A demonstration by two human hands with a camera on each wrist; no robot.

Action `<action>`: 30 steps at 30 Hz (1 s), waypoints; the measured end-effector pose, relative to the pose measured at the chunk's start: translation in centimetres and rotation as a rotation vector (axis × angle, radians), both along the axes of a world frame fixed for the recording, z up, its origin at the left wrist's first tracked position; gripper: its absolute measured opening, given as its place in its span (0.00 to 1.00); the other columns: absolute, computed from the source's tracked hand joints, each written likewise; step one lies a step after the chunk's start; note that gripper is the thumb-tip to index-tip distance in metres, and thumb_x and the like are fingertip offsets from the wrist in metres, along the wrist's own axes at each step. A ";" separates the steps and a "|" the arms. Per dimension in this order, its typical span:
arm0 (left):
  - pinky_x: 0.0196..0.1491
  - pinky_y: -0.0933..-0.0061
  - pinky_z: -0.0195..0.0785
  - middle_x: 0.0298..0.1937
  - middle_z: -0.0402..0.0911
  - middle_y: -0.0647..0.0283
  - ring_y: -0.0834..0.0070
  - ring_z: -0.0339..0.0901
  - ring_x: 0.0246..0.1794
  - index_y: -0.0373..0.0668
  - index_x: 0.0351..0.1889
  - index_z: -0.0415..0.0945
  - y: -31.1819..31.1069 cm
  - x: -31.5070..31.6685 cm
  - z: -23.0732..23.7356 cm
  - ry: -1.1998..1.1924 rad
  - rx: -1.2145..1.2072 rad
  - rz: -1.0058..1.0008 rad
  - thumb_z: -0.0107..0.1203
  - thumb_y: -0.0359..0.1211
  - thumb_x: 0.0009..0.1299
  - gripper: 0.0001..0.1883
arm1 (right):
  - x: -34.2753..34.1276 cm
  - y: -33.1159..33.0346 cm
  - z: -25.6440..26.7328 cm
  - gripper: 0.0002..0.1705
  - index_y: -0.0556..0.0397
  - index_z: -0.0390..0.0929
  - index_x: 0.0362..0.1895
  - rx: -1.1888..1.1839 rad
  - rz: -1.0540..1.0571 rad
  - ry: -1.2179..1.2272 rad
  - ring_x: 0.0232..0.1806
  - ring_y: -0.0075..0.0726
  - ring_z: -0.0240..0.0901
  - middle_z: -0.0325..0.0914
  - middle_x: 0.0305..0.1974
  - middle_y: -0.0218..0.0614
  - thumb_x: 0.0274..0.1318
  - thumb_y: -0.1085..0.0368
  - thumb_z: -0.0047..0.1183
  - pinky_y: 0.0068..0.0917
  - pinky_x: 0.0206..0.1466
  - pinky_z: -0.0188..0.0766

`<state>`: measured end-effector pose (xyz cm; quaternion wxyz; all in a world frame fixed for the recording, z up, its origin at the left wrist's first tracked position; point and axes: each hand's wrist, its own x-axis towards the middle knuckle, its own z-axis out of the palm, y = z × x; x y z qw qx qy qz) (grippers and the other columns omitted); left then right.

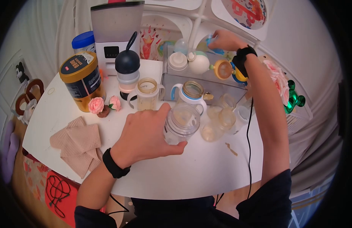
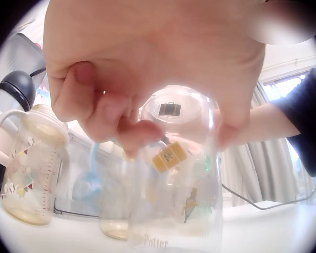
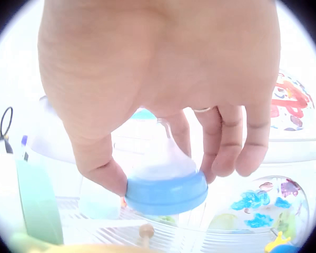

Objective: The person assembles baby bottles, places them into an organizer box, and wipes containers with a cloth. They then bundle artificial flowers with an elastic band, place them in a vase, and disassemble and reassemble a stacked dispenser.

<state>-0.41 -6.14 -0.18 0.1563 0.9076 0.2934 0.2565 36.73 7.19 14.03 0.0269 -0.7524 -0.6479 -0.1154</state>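
My left hand [image 1: 143, 133] grips a clear bottle [image 1: 181, 123] with no lid, thumb on one side and fingers on the other, above the front of the white table. In the left wrist view that bottle [image 2: 174, 200] shows a yellow suitcase print and a dark one. At the back right, my right hand [image 1: 227, 40] pinches a blue bottle ring with a pale teat. The right wrist view shows the blue ring [image 3: 167, 195] between the thumb and fingers of the hand [image 3: 158, 68], above a ribbed rack [image 3: 189, 237].
A grey rack [image 1: 202, 85] holds teats and lids. Handled bottles [image 1: 147, 99] and several small clear bottles [image 1: 212, 132] stand nearby. Left are a gold-lidded can [image 1: 82, 81], a stacked dark-topped container [image 1: 127, 70], pink roses [image 1: 96, 105] and a beige cloth [image 1: 79, 142]. A black cable [image 1: 249, 152] crosses the table's right side.
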 end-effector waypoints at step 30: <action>0.34 0.73 0.68 0.27 0.76 0.67 0.76 0.74 0.26 0.39 0.55 0.80 4.8 -5.4 2.1 0.013 -0.260 0.328 0.80 0.53 0.47 0.41 | -3.2 -21.9 -3.8 0.29 0.51 0.83 0.55 0.491 0.168 0.755 0.30 0.19 0.67 0.76 0.30 0.26 0.52 0.49 0.70 0.25 0.34 0.63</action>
